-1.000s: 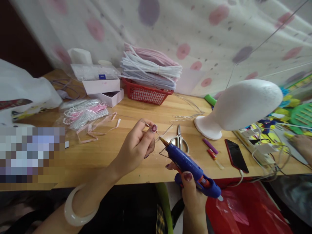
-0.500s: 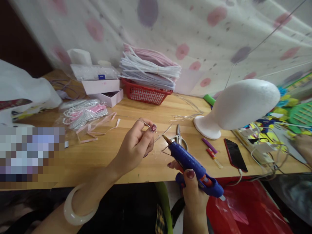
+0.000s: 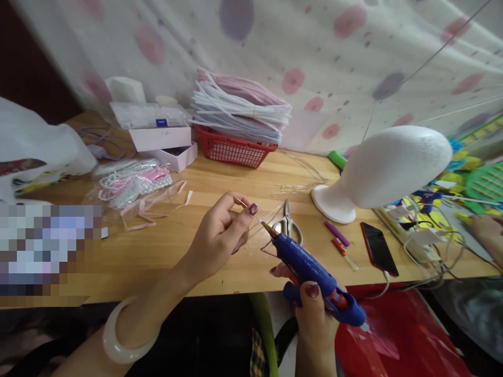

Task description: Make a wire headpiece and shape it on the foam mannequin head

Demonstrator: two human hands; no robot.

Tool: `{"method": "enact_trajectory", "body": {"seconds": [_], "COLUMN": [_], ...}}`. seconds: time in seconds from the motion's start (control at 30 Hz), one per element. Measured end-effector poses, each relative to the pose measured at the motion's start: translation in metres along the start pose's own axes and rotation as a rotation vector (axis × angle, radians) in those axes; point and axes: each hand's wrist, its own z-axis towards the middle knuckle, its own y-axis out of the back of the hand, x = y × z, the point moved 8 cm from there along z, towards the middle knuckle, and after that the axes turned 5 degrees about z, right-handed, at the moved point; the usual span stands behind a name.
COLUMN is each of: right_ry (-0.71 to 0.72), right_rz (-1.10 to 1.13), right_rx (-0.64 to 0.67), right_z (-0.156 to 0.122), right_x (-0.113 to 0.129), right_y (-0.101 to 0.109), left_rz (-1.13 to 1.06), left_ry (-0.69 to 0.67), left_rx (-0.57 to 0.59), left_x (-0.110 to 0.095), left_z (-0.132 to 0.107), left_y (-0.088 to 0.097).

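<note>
Thumb and fingers of my left hand point(image 3: 220, 235) pinch a thin wire point(image 3: 240, 202) over the middle of the table. My right hand point(image 3: 314, 314) is wrapped round the handle of a blue hot glue gun point(image 3: 308, 264). Its brown nozzle points up and left, at or very near the wire's end beside my left fingertips; I cannot tell whether they touch. A pair of scissors point(image 3: 288, 222) with pale handles lies just behind the nozzle, blades pointing away from me.
A white foam head point(image 3: 393, 173) stands right of the scissors. Near it lie a purple tube point(image 3: 337, 234), a phone point(image 3: 379, 248) and a power strip point(image 3: 416, 243) with cables. Behind are a red basket point(image 3: 236, 150) of pipe cleaners and bagged beads point(image 3: 135, 183). Another person's hand point(image 3: 487, 230) is far right.
The glue gun's rear has dropped slightly, and its nozzle now sits closer to the wire's end. My left hand has shifted a little to the right, still pinching the wire.
</note>
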Motion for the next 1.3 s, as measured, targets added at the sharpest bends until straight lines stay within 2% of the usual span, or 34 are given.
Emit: {"method": "enact_trajectory", "body": {"seconds": [0.1, 0.33, 0.4, 0.47, 0.57, 0.63, 0.73, 0.87, 0.93, 1.0, 1.07, 1.13, 1.17, 1.2, 1.23, 1.3], "right_ry": [0.017, 0.003, -0.035, -0.118, -0.275, -0.381, -0.474, -0.491, -0.505, -0.473, -0.382, -0.263, -0.231, -0.220, -0.231, -0.342], "right_rz": [0.045, -0.001, 0.006, -0.007, -0.118, -0.223, -0.339, -0.535, -0.573, -0.575, -0.606, -0.667, -0.594, -0.452, -0.276, 0.039], "right_rx": [0.031, 0.038, -0.029, -0.208, -0.527, -0.637, -0.631, -0.489, -0.385, -0.319, -0.399, -0.676, -0.731, -0.679, -0.534, -0.163], "right_z": [0.000, -0.001, -0.003, -0.006, -0.010, -0.007, 0.011, 0.039, 0.046, 0.048, 0.042, 0.027, 0.022, 0.024, 0.031, 0.047], "right_x": [-0.001, -0.004, -0.009, -0.020, -0.039, -0.054, -0.080, -0.111, -0.119, -0.112, -0.086, -0.044, -0.031, -0.025, -0.024, -0.030], "right_y": [0.001, -0.001, 0.005, 0.023, 0.063, 0.088, 0.117, 0.136, 0.136, 0.133, 0.134, 0.140, 0.135, 0.122, 0.100, 0.041], "left_rz": [-0.007, -0.001, 0.000, 0.009, 0.021, 0.024, 0.028, 0.026, 0.022, 0.021, 0.021, 0.021, 0.021, 0.020, 0.020, 0.018], "left_ry": [-0.009, 0.002, 0.010, 0.015, 0.014, 0.013, 0.015, 0.018, 0.016, 0.013, 0.011, 0.013, 0.013, 0.012, 0.011, 0.017], "left_rx": [0.001, -0.022, -0.026, -0.030, -0.038, -0.042, -0.042, -0.050, -0.062, -0.071, -0.075, -0.072, -0.070, -0.070, -0.068, -0.065], "left_x": [0.000, 0.002, 0.003, 0.003, 0.002, 0.001, 0.001, 0.000, 0.000, 0.000, 0.000, 0.001, 0.002, 0.002, 0.002, 0.003], "left_z": [0.000, -0.002, -0.002, -0.002, -0.001, -0.001, -0.002, -0.002, -0.002, -0.002, -0.002, -0.002, -0.002, -0.002, -0.002, -0.002], "left_y": [0.000, 0.002, 0.003, 0.003, 0.004, 0.003, 0.003, 0.004, 0.005, 0.006, 0.006, 0.006, 0.005, 0.004, 0.003, 0.001]}}
